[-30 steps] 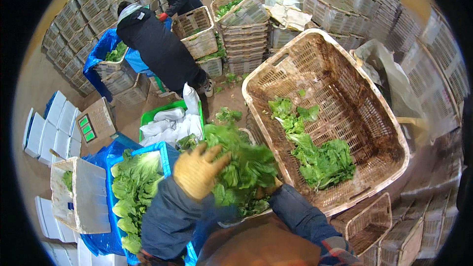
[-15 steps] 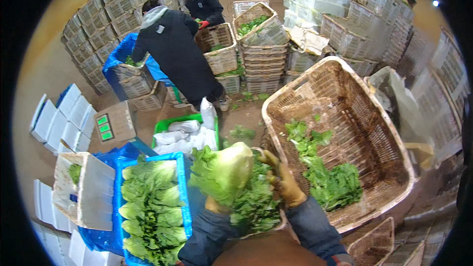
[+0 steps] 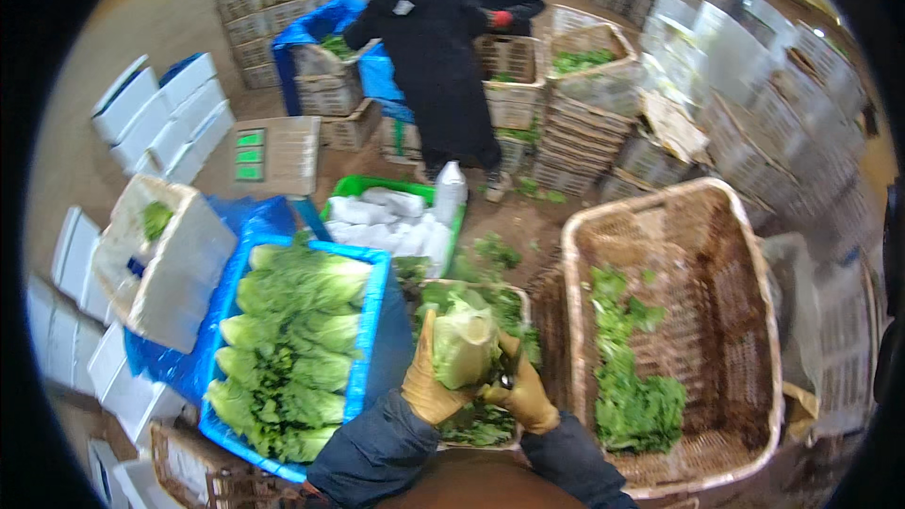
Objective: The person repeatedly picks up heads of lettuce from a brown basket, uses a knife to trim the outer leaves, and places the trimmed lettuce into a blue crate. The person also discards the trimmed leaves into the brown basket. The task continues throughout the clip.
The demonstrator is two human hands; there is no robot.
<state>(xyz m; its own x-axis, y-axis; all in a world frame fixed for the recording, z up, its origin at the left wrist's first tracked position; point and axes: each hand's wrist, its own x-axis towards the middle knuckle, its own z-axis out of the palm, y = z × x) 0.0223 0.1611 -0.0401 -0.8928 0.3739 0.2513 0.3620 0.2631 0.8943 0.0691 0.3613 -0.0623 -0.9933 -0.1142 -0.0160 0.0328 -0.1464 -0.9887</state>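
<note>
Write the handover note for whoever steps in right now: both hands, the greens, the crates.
Left hand: gloved, gripping a lettuce head upright.
Right hand: gloved, at the head's base; what it holds cannot be told.
Done: blue crate on the left is full of heads.
Large wicker basket on the right holds loose leaves.
Left: more greens in the small basket under the hands.

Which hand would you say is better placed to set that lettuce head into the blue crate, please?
Probably the left hand: it wraps the lettuce head and is nearer the blue crate. The right hand only touches its base, on the basket side.
</note>
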